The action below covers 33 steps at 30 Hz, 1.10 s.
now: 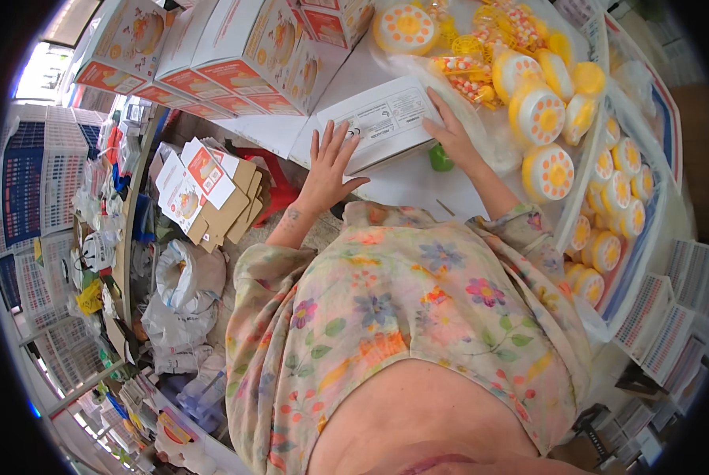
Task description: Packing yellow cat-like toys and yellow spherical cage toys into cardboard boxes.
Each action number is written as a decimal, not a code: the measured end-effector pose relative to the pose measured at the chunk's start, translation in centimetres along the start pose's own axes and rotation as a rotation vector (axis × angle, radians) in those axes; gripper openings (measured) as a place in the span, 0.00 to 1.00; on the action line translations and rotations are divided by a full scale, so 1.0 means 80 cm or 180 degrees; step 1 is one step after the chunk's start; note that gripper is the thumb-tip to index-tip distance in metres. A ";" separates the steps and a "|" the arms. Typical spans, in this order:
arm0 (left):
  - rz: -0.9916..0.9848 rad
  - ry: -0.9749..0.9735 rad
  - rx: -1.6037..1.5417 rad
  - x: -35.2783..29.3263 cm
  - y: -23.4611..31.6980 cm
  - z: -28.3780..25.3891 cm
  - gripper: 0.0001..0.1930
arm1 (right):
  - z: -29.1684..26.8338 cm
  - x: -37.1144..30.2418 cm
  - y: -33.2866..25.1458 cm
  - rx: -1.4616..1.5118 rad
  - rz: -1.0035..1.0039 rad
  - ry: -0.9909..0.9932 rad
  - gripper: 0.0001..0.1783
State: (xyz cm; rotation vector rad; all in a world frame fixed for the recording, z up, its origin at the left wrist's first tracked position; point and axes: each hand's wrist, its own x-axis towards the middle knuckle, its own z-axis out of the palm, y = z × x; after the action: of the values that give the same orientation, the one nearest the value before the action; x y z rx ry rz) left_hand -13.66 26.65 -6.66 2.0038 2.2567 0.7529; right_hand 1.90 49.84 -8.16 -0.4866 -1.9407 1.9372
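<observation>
The white carton (386, 119) lies on the table (406, 186), left of yellow-and-white round items (540, 115). The right hand (459, 142) rests unclenched against its right end; the left hand (328, 170) is splayed at its left end, contact uncertain. Judged risk: uneven pressure could skid it off the near-left edge. 1 face bears small dark print.

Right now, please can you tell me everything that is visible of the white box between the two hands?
The box is oblong, looks like thin cardboard, and appears closed. One long face carries small black print and symbols; the face beyond it is mostly plain white. It lies slanted on the white table, right end farther away. The left hand spreads over its left end; the right hand touches its right end.
</observation>
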 end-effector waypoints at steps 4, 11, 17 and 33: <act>-0.0031 -0.0109 0.0267 0.008 0.006 -0.003 0.35 | -0.008 -0.005 0.006 -0.0146 -0.0183 -0.0117 0.32; 0.0072 -0.0425 0.1088 0.025 0.029 -0.023 0.35 | -0.017 0.006 0.018 0.1003 0.0482 -0.0127 0.33; 0.0264 -0.0175 0.0276 0.055 0.029 0.003 0.30 | -0.010 -0.002 0.022 0.0484 0.0295 -0.0068 0.28; -0.0235 0.0387 0.0254 0.062 0.054 0.024 0.20 | -0.029 -0.064 0.173 -0.0919 0.1161 0.1792 0.17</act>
State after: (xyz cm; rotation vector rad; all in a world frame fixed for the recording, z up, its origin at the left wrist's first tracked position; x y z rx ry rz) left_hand -9.86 32.14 -5.30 1.9452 2.4502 0.8117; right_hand 7.42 49.46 -22.06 -1.3816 -1.8307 1.4666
